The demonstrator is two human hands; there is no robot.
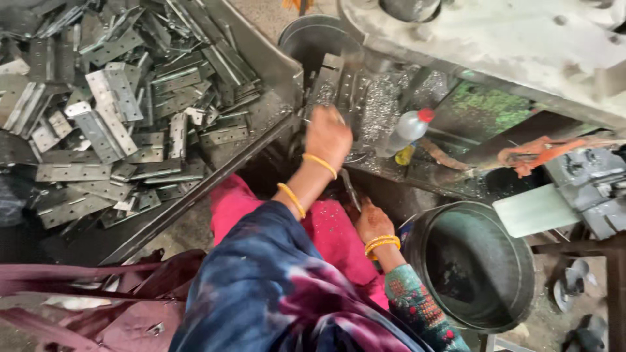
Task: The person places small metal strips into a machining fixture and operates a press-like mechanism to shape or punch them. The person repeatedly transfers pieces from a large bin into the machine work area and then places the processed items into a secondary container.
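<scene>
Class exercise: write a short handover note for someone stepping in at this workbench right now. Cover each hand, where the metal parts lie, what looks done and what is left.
Left hand: reaching forward to the machine bed, at a perforated metal plate; the grip itself cannot be made out.
Right hand: low by the lap, on a thin metal lever.
Parts: large heap of metal hinges in the tray to the left; metal shavings on the bed; round metal bin on the right.
Done: cannot be judged.
Left: the hinge heap appears large.

Hinge pile [117,117] in tray [261,55] left, bucket [476,267] right, bottle [407,130] between
</scene>
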